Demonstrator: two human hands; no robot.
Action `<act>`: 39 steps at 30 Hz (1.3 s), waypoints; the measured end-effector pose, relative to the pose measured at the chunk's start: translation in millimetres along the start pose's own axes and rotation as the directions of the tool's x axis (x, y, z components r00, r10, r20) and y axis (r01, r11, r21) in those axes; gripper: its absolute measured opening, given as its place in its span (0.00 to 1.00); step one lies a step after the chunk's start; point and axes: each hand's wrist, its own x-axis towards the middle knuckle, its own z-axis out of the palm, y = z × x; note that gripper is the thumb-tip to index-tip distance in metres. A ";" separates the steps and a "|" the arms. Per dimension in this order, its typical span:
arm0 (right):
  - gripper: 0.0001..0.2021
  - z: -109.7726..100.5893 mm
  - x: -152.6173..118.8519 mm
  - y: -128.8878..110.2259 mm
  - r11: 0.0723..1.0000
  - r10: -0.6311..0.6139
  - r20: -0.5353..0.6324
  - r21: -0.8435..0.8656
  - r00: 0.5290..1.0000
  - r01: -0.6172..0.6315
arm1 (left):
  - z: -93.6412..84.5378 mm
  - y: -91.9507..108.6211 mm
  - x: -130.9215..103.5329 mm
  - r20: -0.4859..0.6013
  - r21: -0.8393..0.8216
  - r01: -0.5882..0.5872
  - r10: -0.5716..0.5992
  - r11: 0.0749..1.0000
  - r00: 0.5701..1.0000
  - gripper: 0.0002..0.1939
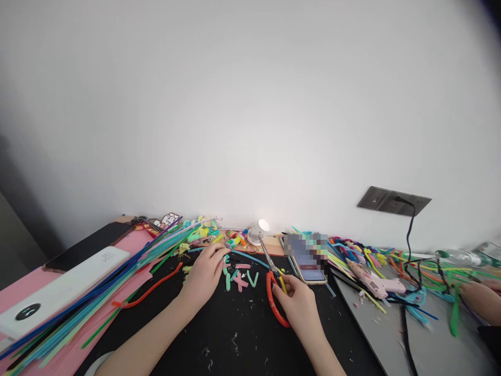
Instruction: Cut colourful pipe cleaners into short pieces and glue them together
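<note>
My right hand grips scissors by their red and yellow handles. Their blades point away from me, toward a small white paper cup. My left hand is over the back of the black mat, its fingers bent and close together. What lies under the fingertips is mostly hidden; a mint-green pipe cleaner piece shows right beside them. Short pink pipe cleaner pieces and a bent green piece lie between my hands. A blue pipe cleaner runs behind them.
Long pipe cleaners lie across a white power bank at left. A phone rests beyond my right hand. Farther right are a pink glue gun, a black cable and another person's hand. A wall rises behind.
</note>
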 end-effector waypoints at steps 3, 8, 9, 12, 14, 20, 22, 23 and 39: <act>0.13 -1.2 -0.7 -1.7 0.999 0.004 -0.011 0.047 1.000 -0.003 | 0.0 -3.9 1.4 -0.055 0.074 0.006 -0.002 0.997 0.998 0.16; 0.12 -5.3 -3.6 -7.1 0.986 0.034 -0.057 0.162 0.998 -0.025 | -3.9 -19.0 5.1 -0.098 0.239 0.096 -0.074 0.966 0.992 0.19; 0.11 -5.9 -3.9 -7.6 0.985 0.036 -0.063 0.170 0.997 -0.025 | -4.8 -22.7 5.7 -0.089 0.275 0.126 -0.106 0.953 0.990 0.19; 0.11 -6.2 -4.1 -7.2 0.986 0.028 -0.067 0.165 0.997 -0.017 | -6.3 -32.3 6.5 -0.059 0.395 0.210 -0.204 0.894 0.977 0.19; 0.11 -5.5 -4.0 -6.5 0.990 0.019 -0.063 0.140 0.998 -0.010 | -6.2 -36.1 6.3 -0.054 0.443 0.241 -0.242 0.864 0.969 0.18; 0.13 -5.2 -5.4 -8.9 0.998 0.014 -0.055 0.060 0.998 -0.011 | -5.5 -37.9 5.2 -0.045 0.440 0.257 -0.264 0.860 0.963 0.14; 0.14 -5.7 -5.8 -10.0 0.997 0.018 -0.052 0.071 0.998 -0.014 | -7.0 -36.9 5.8 -0.040 0.423 0.255 -0.263 0.869 0.964 0.13; 0.13 -5.8 -5.8 -10.3 0.997 0.018 -0.053 0.082 0.998 -0.013 | -8.1 -36.4 6.3 -0.039 0.416 0.254 -0.262 0.873 0.964 0.13; 0.14 -1.9 0.1 2.0 0.999 0.049 -0.080 0.003 0.996 -0.049 | -17.9 -16.6 8.7 -0.250 -0.485 0.360 -0.521 0.797 0.816 0.15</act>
